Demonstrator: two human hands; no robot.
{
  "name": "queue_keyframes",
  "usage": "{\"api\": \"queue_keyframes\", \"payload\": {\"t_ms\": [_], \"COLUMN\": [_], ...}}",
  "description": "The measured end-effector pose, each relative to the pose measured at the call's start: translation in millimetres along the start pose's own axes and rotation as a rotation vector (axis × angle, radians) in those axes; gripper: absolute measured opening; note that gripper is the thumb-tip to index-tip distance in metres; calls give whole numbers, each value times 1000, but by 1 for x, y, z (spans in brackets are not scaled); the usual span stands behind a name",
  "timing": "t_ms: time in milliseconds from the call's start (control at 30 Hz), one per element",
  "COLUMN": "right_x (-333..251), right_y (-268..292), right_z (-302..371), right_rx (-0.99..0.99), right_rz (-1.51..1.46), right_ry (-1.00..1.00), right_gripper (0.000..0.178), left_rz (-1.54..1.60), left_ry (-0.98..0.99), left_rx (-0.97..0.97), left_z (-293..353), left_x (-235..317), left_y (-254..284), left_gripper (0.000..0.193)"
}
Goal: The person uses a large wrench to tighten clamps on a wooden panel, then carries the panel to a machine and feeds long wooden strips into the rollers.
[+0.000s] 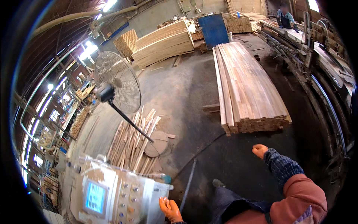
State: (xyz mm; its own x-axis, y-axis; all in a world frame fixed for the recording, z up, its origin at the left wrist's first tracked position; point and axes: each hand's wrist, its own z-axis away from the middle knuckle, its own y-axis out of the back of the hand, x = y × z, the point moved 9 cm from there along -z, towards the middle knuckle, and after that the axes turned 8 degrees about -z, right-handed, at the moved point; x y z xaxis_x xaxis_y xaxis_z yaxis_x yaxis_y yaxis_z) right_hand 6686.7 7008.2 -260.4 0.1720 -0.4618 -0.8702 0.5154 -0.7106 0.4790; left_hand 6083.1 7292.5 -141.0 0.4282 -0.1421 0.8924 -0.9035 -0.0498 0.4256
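On the dark floor [235,164] ahead of you, nr your R hand [260,151], sits the long stack of boards [253,86]; layers close-packed, top mostly flush, a few boards along its left edge out of line; judged by its lie, stacking looks largely done, squaring of that edge apparently left; completion c'not be confirmed from this view.

Your R hand, orange-gloved, is held out short of the stack's near end, apart from it; fingers look curled in, no item seen in the grip; tightness can't tell. Your L hand [170,210], also gloved, is at the right side of the control cabinet [154,194]; fingers part-bent, no item visible; how far open, & whether touching, can't tell.

Cabinet screen [95,197] is lit, w/ a row of knobs beside it; loose strips [126,138] lie unsquared nr the base of the standing fan [117,80]; whether they belong w/ the stack, undetermined; co-worker [285,18] at far right, by the machinery [309,71].
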Motion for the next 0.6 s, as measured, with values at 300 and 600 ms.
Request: {"api": "queue_keyframes", "payload": {"t_ms": [300, 600], "right_x": [109, 67], "right_y": [-105, -153], "right_z": [-169, -493], "right_rx": [-1117, -977], "right_rz": [967, 1082], "right_ry": [157, -192], "right_gripper": [18, 37], "left_rz": [287, 373], "left_ry": [-43, 35], "left_rx": [-279, -274], "left_z": [-306, -620], "left_x": [136, 171], "left_y": [-336, -574], "left_gripper": [64, 68]}}
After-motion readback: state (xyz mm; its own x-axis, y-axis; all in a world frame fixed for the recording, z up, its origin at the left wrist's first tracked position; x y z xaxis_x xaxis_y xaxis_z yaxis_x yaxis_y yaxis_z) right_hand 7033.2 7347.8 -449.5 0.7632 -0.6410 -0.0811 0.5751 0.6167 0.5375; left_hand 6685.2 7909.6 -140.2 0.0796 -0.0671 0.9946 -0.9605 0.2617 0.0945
